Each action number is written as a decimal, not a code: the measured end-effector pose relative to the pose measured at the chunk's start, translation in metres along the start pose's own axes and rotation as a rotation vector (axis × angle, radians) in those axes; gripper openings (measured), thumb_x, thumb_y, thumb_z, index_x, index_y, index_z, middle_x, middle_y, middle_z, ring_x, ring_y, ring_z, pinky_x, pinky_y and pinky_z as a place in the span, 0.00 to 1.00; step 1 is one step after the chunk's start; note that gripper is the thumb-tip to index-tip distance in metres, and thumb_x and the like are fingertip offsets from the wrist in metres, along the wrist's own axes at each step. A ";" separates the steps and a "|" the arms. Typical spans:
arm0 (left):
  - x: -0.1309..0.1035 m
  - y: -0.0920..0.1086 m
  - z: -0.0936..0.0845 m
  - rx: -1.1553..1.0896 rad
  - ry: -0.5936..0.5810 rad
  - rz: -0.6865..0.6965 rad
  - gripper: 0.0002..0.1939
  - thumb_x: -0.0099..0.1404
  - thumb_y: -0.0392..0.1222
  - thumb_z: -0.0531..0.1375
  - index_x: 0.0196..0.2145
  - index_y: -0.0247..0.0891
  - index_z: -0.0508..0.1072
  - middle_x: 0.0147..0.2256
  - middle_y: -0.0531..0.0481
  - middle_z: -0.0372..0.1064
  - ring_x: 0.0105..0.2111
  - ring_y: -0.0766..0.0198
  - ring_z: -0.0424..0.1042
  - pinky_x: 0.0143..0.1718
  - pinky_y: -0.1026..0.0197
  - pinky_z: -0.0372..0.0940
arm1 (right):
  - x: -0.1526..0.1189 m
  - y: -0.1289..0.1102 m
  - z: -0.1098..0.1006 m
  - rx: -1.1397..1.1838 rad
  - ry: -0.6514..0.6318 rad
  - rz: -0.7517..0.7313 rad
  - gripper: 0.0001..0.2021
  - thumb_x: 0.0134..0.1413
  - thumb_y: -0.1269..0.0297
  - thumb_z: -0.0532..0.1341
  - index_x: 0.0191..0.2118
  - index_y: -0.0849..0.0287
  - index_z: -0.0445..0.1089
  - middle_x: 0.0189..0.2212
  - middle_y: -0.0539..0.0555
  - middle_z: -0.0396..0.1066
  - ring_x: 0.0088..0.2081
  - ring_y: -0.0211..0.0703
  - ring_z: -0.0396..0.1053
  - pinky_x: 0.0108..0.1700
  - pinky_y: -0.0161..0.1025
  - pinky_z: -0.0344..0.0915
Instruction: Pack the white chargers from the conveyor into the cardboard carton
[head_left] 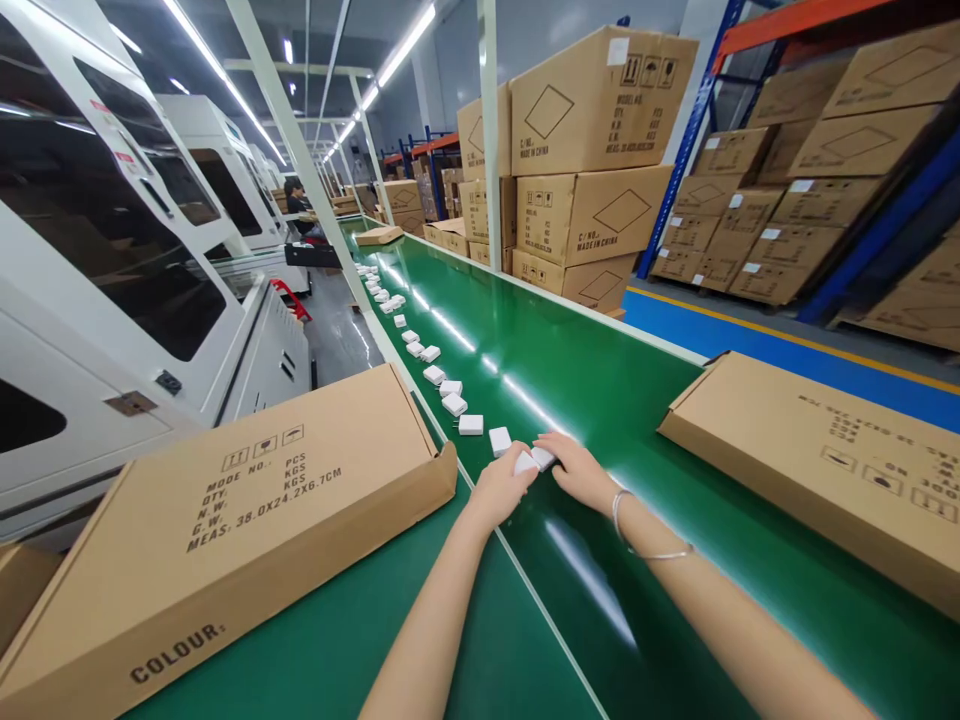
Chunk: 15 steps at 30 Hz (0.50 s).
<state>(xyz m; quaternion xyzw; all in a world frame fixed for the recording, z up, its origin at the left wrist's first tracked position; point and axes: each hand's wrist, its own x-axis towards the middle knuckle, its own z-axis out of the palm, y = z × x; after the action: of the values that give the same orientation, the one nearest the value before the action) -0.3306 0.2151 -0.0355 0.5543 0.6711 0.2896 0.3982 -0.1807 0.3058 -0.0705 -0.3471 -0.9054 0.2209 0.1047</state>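
My left hand [496,492] is closed around a small white charger [524,463], with its thumb and fingers at the sides. Just to the right, my right hand [576,472] grips a second white charger [543,458] at its fingertips; the two chargers meet or nearly meet. A bracelet circles my right wrist. Close beyond my left fingers, a loose charger [499,441] lies on the green conveyor belt [600,390]. Another charger [471,425] rests farther left, its metal prongs pointing left. Several more trail away along the belt's left side.
A flat cardboard box [300,500] lies at the left, and another carton [825,450] sits on the belt's right. Farther down the belt is a small box [379,236]. Stacked cartons [592,215] stand beyond the right rail, white machines [187,250] at left. A person [296,200] is far off.
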 end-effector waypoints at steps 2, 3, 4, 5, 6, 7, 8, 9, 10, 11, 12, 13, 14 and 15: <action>0.003 -0.003 0.001 -0.070 -0.041 0.008 0.11 0.60 0.47 0.47 0.40 0.45 0.61 0.29 0.56 0.63 0.25 0.67 0.66 0.27 0.65 0.59 | -0.002 0.004 -0.012 -0.004 -0.066 0.010 0.22 0.43 0.78 0.52 0.47 0.56 0.64 0.46 0.55 0.64 0.47 0.44 0.63 0.49 0.41 0.58; 0.004 -0.005 0.001 -0.091 -0.048 0.014 0.12 0.60 0.47 0.46 0.40 0.44 0.62 0.28 0.56 0.63 0.24 0.67 0.66 0.26 0.65 0.58 | -0.003 0.006 -0.019 -0.008 -0.097 0.026 0.20 0.42 0.76 0.55 0.44 0.55 0.66 0.43 0.54 0.66 0.43 0.43 0.65 0.45 0.39 0.60; 0.006 -0.006 0.002 -0.107 -0.047 0.018 0.12 0.61 0.47 0.46 0.40 0.44 0.62 0.28 0.56 0.63 0.24 0.67 0.66 0.26 0.65 0.58 | -0.005 0.008 -0.024 -0.015 -0.118 0.057 0.18 0.41 0.75 0.58 0.42 0.55 0.67 0.41 0.53 0.67 0.40 0.42 0.66 0.42 0.37 0.61; 0.007 -0.007 0.002 -0.124 -0.040 0.018 0.13 0.61 0.47 0.44 0.39 0.44 0.62 0.27 0.56 0.62 0.24 0.67 0.66 0.26 0.65 0.58 | -0.006 0.010 -0.030 -0.026 -0.123 0.107 0.17 0.40 0.73 0.60 0.41 0.56 0.67 0.39 0.53 0.67 0.38 0.42 0.67 0.40 0.36 0.61; 0.008 -0.007 0.002 -0.140 -0.026 0.017 0.14 0.63 0.47 0.42 0.39 0.43 0.62 0.27 0.56 0.62 0.24 0.66 0.66 0.26 0.65 0.58 | -0.006 0.011 -0.034 -0.041 -0.111 0.174 0.15 0.40 0.70 0.61 0.40 0.57 0.67 0.38 0.54 0.68 0.38 0.43 0.67 0.39 0.36 0.61; 0.008 -0.006 0.001 -0.149 -0.010 0.013 0.16 0.64 0.47 0.39 0.38 0.42 0.62 0.26 0.55 0.63 0.23 0.66 0.66 0.27 0.64 0.59 | -0.005 0.010 -0.038 -0.056 -0.087 0.250 0.14 0.42 0.67 0.61 0.40 0.59 0.67 0.37 0.55 0.68 0.38 0.45 0.67 0.38 0.36 0.61; 0.007 -0.004 0.001 -0.138 0.004 0.004 0.18 0.64 0.48 0.37 0.38 0.42 0.62 0.26 0.54 0.63 0.23 0.66 0.66 0.27 0.64 0.59 | -0.002 0.009 -0.041 -0.069 -0.057 0.326 0.14 0.46 0.63 0.60 0.41 0.60 0.66 0.37 0.56 0.68 0.39 0.46 0.67 0.37 0.37 0.61; 0.006 -0.002 0.002 -0.095 0.022 -0.010 0.19 0.65 0.49 0.37 0.39 0.42 0.62 0.27 0.53 0.64 0.24 0.65 0.67 0.28 0.63 0.60 | 0.001 0.006 -0.044 -0.078 -0.030 0.392 0.15 0.49 0.60 0.57 0.42 0.61 0.64 0.38 0.58 0.68 0.39 0.46 0.67 0.37 0.37 0.61; 0.004 0.001 0.003 -0.013 0.041 -0.027 0.18 0.64 0.51 0.39 0.41 0.41 0.62 0.30 0.52 0.66 0.27 0.63 0.68 0.30 0.62 0.61 | 0.007 0.001 -0.046 -0.082 -0.011 0.441 0.16 0.51 0.57 0.55 0.44 0.62 0.63 0.38 0.58 0.69 0.39 0.46 0.67 0.36 0.36 0.62; 0.001 0.004 0.004 0.104 0.059 -0.041 0.16 0.62 0.52 0.45 0.43 0.41 0.60 0.34 0.50 0.67 0.30 0.61 0.69 0.31 0.61 0.61 | 0.013 -0.006 -0.048 -0.082 -0.004 0.471 0.18 0.53 0.56 0.54 0.45 0.62 0.61 0.38 0.58 0.69 0.39 0.45 0.68 0.36 0.36 0.62; -0.002 0.007 0.007 0.241 0.071 -0.051 0.18 0.60 0.50 0.50 0.45 0.41 0.59 0.38 0.47 0.66 0.34 0.58 0.69 0.33 0.60 0.62 | 0.020 -0.014 -0.048 -0.082 -0.006 0.482 0.20 0.53 0.55 0.54 0.47 0.63 0.60 0.39 0.57 0.69 0.39 0.44 0.68 0.37 0.36 0.62; -0.005 0.011 0.010 0.377 0.077 -0.059 0.20 0.57 0.46 0.55 0.47 0.39 0.58 0.42 0.45 0.65 0.37 0.56 0.69 0.35 0.59 0.62 | 0.028 -0.023 -0.048 -0.084 -0.016 0.480 0.21 0.54 0.54 0.54 0.49 0.63 0.58 0.39 0.57 0.69 0.39 0.43 0.68 0.38 0.37 0.63; -0.008 0.014 0.014 0.493 0.078 -0.063 0.22 0.56 0.41 0.56 0.48 0.37 0.57 0.44 0.43 0.63 0.39 0.56 0.68 0.36 0.59 0.62 | 0.036 -0.033 -0.046 -0.090 -0.032 0.472 0.22 0.54 0.54 0.54 0.51 0.63 0.57 0.40 0.57 0.68 0.39 0.42 0.68 0.39 0.39 0.63; -0.011 0.018 0.018 0.583 0.078 -0.072 0.21 0.55 0.36 0.55 0.48 0.36 0.58 0.45 0.42 0.63 0.40 0.56 0.68 0.36 0.59 0.63 | 0.043 -0.044 -0.043 -0.100 -0.055 0.461 0.22 0.55 0.55 0.54 0.51 0.62 0.57 0.41 0.56 0.68 0.39 0.42 0.67 0.40 0.41 0.64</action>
<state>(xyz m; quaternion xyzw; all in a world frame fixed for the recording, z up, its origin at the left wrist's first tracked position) -0.3049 0.2077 -0.0280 0.6095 0.7600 0.0913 0.2065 -0.2234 0.3201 -0.0101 -0.5432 -0.8146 0.2030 0.0095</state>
